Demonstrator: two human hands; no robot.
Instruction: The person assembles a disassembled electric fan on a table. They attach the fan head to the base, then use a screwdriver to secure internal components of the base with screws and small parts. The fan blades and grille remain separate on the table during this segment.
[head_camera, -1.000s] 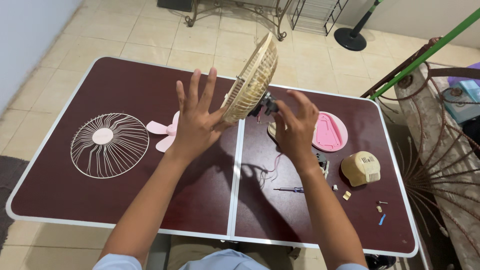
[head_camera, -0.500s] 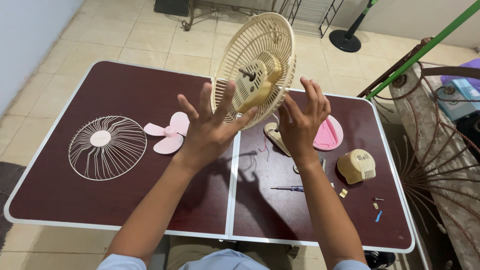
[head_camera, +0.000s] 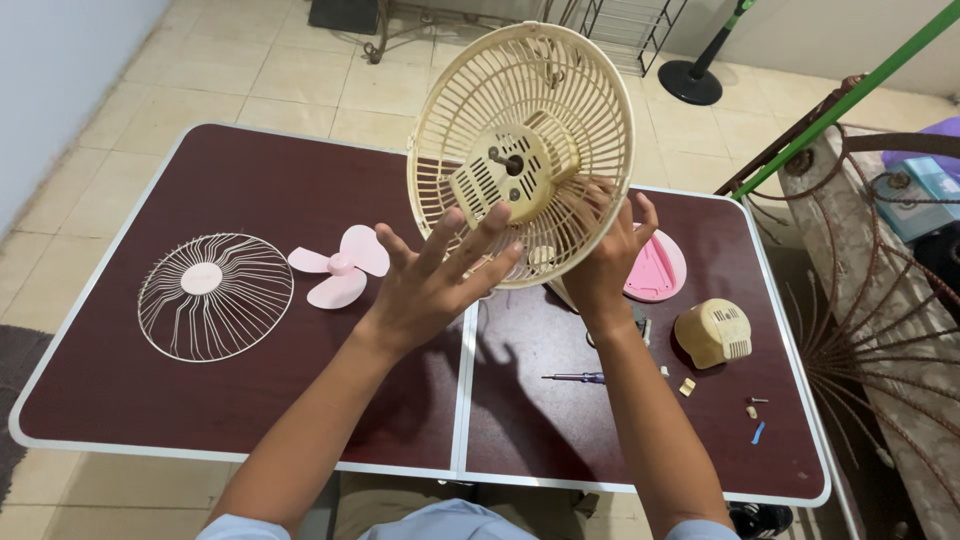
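Both hands hold a cream rear guard up above the table, its motor hub and shaft facing the person. Left hand has its fingers spread flat against the guard's lower rim; right hand cups the far side, fingers fanned out behind the ribs. Judging by what lies about, the fan is well taken apart: the front grille and pink blade rest on the left half, a pink base, a cream motor cover, a screwdriver and small screws on the right. Only guard and motor seem joined.
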